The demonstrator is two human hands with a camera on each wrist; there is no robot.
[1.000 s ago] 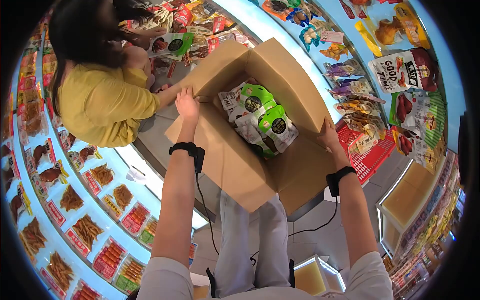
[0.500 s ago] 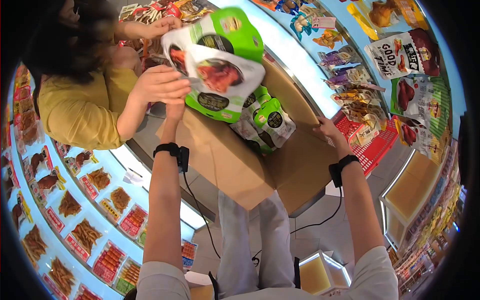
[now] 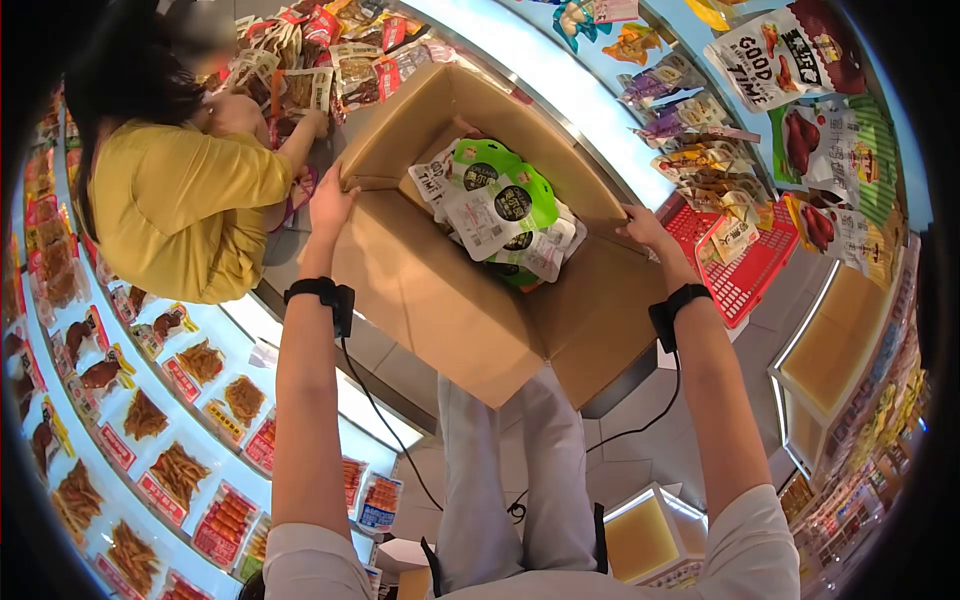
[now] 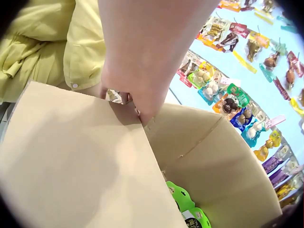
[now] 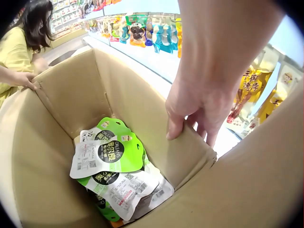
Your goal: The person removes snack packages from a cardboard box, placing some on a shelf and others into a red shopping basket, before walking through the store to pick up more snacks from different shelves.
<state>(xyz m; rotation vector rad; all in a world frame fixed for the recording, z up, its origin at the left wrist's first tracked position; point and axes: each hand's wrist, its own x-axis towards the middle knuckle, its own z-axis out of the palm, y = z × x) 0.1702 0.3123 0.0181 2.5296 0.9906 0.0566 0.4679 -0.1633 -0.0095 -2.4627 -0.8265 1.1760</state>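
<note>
An open cardboard box (image 3: 430,290) stands before me. At its left corner my left hand (image 3: 332,200) grips the top edge. My right hand (image 3: 648,228) pinches the opposite edge, thumb (image 5: 175,129) inside the wall and fingers outside in the right wrist view. Green-and-white snack bags (image 3: 500,210) lie heaped in the box, some with label side up. The left wrist view shows a flap (image 4: 71,156) beneath my left wrist, with green bag tops (image 4: 183,194) deeper in.
A person in a yellow top (image 3: 180,210) crouches at the left, by a pile of packaged snacks (image 3: 330,60). Beyond the box's right side is a red basket (image 3: 735,265). Lit shelves (image 3: 580,100) of packs run along both sides.
The crouching person has dropped green-and-white bags into the box and drawn back to the snack pile. Both my hands keep hold of the box edges; my left has shifted slightly left.
</note>
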